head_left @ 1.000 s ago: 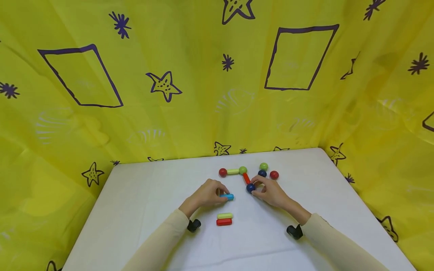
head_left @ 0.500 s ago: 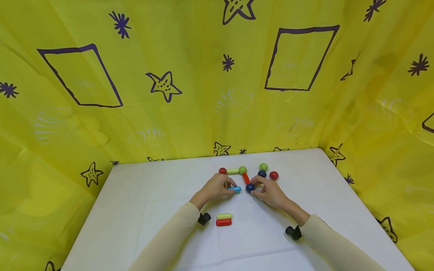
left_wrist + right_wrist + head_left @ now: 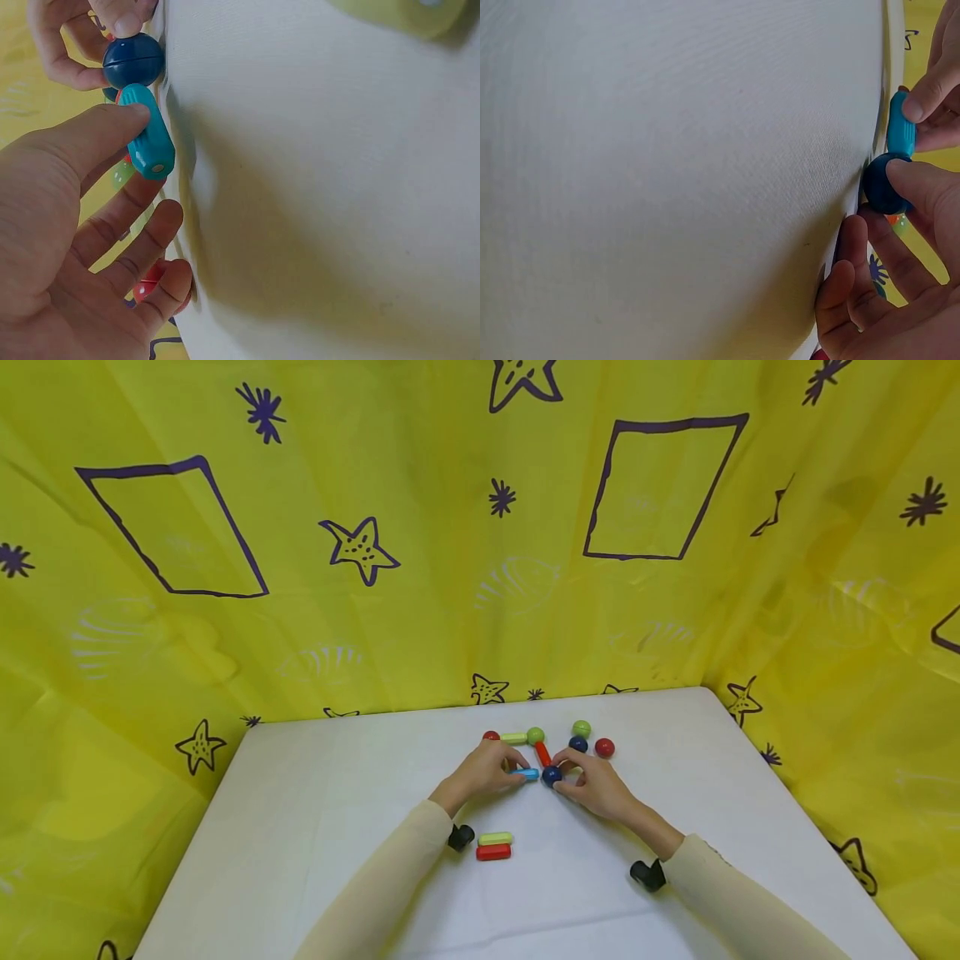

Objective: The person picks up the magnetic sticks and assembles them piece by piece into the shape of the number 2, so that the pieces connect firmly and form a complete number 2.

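My left hand (image 3: pixel 486 769) pinches a light-blue stick (image 3: pixel 530 773) between thumb and fingers. The stick's far end meets the dark-blue ball (image 3: pixel 133 61) in the left wrist view; in the head view a small gap seems to part them. My right hand (image 3: pixel 598 786) grips that dark-blue ball (image 3: pixel 551 776) by its sides. From the ball a red stick (image 3: pixel 542 753) runs back to a green ball (image 3: pixel 536 736), which joins a yellow-green stick (image 3: pixel 513 738) and a red ball (image 3: pixel 491 736) partly behind my left hand.
Behind my right hand lie a second dark-blue ball (image 3: pixel 578 743), a green ball (image 3: pixel 581 728) and a red ball (image 3: pixel 604 747). Nearer the front, a yellow-green stick (image 3: pixel 495 838) lies beside a red stick (image 3: pixel 492 852) on the white table (image 3: pixel 300 860). A yellow curtain (image 3: pixel 435 627) stands behind.
My left hand has carried the light-blue stick to the right and slightly back, close to the dark-blue ball. My right hand has stayed nearly still on the ball.
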Motion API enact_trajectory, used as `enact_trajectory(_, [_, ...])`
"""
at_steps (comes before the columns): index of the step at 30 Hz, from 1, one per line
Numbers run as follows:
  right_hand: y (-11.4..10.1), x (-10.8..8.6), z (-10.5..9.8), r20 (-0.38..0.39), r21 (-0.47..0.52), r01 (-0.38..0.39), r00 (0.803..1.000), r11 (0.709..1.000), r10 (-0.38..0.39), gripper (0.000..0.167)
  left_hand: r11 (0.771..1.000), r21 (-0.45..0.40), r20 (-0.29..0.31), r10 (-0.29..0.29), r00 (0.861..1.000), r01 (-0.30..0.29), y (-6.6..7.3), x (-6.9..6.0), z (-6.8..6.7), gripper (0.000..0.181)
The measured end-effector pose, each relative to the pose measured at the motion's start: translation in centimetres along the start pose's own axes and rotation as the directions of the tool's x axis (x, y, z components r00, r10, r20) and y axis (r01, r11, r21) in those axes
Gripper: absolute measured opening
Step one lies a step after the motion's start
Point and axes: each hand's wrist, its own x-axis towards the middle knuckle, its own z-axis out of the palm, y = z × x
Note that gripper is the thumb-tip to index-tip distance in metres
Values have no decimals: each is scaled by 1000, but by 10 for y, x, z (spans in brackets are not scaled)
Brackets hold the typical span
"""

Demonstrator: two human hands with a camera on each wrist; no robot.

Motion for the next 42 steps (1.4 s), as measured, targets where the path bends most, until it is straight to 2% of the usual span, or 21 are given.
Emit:
enact_trajectory(10, [-2, 0, 1, 5, -5, -24, 1000, 1000, 24, 29, 1000, -3, 17, 29, 999, -28, -1, 5, 4, 14])
enact_trajectory(26, [-6, -3, 4, -30, -12, -76, 997, 997, 75, 28, 1000, -22, 26, 8, 1000, -7, 1, 4, 4, 15])
enact_trajectory(42, [-3, -1, 1, -2, 0, -59, 998, 998, 59, 30, 1000, -10, 32, 6, 999, -5, 3, 4, 5, 17])
